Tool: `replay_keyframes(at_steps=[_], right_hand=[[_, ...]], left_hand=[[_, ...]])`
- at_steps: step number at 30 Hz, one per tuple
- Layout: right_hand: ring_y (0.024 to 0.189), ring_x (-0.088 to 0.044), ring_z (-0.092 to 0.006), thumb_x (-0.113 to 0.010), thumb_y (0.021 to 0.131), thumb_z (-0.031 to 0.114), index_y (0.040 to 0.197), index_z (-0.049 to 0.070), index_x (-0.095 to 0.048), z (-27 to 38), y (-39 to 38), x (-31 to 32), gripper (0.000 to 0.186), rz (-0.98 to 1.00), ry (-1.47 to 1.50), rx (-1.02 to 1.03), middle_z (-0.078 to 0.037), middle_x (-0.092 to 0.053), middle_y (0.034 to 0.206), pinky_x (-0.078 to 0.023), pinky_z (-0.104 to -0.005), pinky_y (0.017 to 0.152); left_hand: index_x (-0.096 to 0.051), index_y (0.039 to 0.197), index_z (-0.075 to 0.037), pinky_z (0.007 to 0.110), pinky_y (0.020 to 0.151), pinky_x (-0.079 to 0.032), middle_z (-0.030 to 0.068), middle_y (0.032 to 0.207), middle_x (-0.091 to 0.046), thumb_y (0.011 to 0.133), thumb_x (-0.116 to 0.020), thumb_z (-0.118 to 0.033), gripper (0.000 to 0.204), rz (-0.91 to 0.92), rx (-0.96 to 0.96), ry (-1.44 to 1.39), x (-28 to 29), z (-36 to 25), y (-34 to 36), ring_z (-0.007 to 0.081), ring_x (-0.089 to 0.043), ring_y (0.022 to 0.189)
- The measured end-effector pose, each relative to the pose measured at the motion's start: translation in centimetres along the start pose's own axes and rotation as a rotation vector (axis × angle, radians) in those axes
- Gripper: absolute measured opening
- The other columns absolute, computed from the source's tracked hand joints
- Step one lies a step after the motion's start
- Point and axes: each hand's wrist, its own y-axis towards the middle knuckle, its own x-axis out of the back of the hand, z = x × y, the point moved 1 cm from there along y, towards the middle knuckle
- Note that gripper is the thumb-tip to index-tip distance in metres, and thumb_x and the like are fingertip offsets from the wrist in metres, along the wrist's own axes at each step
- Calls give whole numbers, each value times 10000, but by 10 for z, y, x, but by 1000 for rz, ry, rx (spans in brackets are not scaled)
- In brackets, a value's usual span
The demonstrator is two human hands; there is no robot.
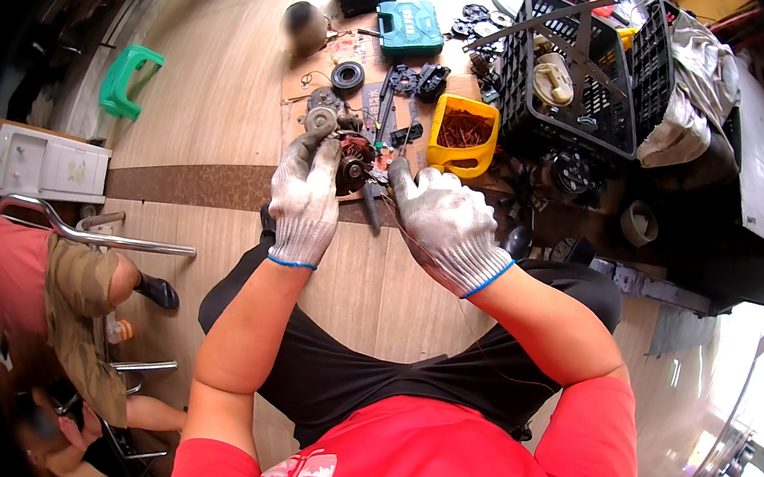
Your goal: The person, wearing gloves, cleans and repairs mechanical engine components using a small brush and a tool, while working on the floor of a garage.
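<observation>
Wound motor part [353, 164], dark and rounded with reddish windings, is set on flattened cardboard [291, 119], between the left hand [305, 199] and the right hand [450, 216]. At the far left, a white cabinet [47, 163] with a flat, glossy front is seen near a bent metal tube [125, 237]; beyond them is placed a moulded green plastic stool [128, 82]. The left hand is covered by a greyish knitted glove, ribbed at the wrist and edged in blue; its fingers are bunched narrowly beside the motor part, but whether it is gripped cannot be told. Just above these fingertips, a round metal disc [322, 120] is seen. Farther up is laid a thick black ring [348, 75], and beyond it a teal hard-shell case [410, 28]. The right hand is likewise gloved, its fingers partly curled; what is held cannot be told. Just beside it, coppery strands [462, 131] are contained in a cut-open yellow plastic container [468, 106]. Farther right, a black lattice-walled crate [612, 141] is flanked by crumpled pale cloth [692, 80].
</observation>
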Motion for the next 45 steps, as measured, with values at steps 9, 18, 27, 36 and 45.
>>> replay_keyframes(at_steps=[9,18,27,36,45], right_hand=[[689,-684,-265,-531,930,165,1246,56,-586,-3,-3,-23,339,-17,-15,-13,-118,-642,788,-527,-376,505],[724,-696,-333,-509,928,149,1041,35,-603,-6,-2,-38,187,24,201,-68,-175,-660,786,-548,-432,574],[1097,-657,-357,-604,914,446,1117,98,-727,-125,-34,-173,421,899,237,-523,-214,-671,1182,-526,-440,926],[1181,-610,-358,-526,945,475,1213,74,-656,-162,5,-275,500,579,228,-798,-210,-638,1260,-492,-458,992],[1133,-648,-349,-630,896,502,1221,62,-645,-143,40,-323,548,491,89,-867,-194,-631,1256,-537,-447,940]], left_hand=[[-614,1207,39,290,887,-512,98,1096,-673,1013,-563,-129,262,46,100,40,-6,6,2,143,-621,981],[-630,1193,37,278,904,-505,90,1096,-680,1008,-584,-165,277,-37,-9,65,12,26,19,144,-621,981],[-638,1154,33,283,833,-524,98,1039,-676,1006,-591,-216,294,-103,10,-15,18,10,27,142,-618,937],[-619,1202,36,271,876,-522,81,1086,-671,1006,-605,-211,316,-73,5,-49,22,5,27,126,-624,961],[-615,1180,41,267,812,-560,95,1053,-682,1003,-612,-212,309,-152,155,-230,44,5,44,126,-653,928]])
